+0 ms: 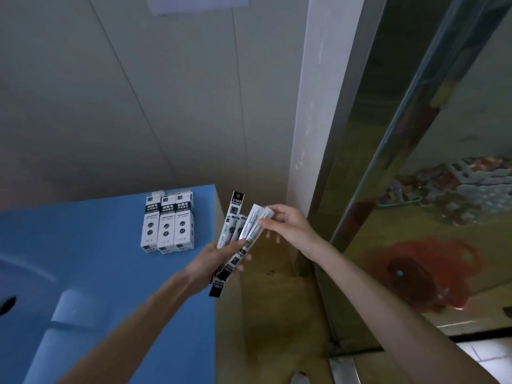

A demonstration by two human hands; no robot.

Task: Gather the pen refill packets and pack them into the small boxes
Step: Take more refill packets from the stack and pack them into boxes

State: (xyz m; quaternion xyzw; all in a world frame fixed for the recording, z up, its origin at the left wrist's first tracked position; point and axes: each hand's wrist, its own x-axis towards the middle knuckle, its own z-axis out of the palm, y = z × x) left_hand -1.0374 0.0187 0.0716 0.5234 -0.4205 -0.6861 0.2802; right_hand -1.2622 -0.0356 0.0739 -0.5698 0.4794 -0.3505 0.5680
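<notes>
Three small white and black boxes (166, 223) lie side by side on the blue surface (97, 245), near its far right corner. My left hand (221, 259) grips a fanned bunch of long, narrow pen refill packets (231, 236) just past the surface's right edge. Their black ends stick out above and below my fingers. My right hand (288, 225) pinches the top of the rightmost white packets (256, 220) between thumb and fingers. Both hands are in the air, to the right of the boxes.
The blue surface has a raised moulded part (63, 314) and a dark hole (8, 303) at the left. A white wall and a pale pillar (318, 106) stand behind. A reflective metal panel (415, 217) runs along the right.
</notes>
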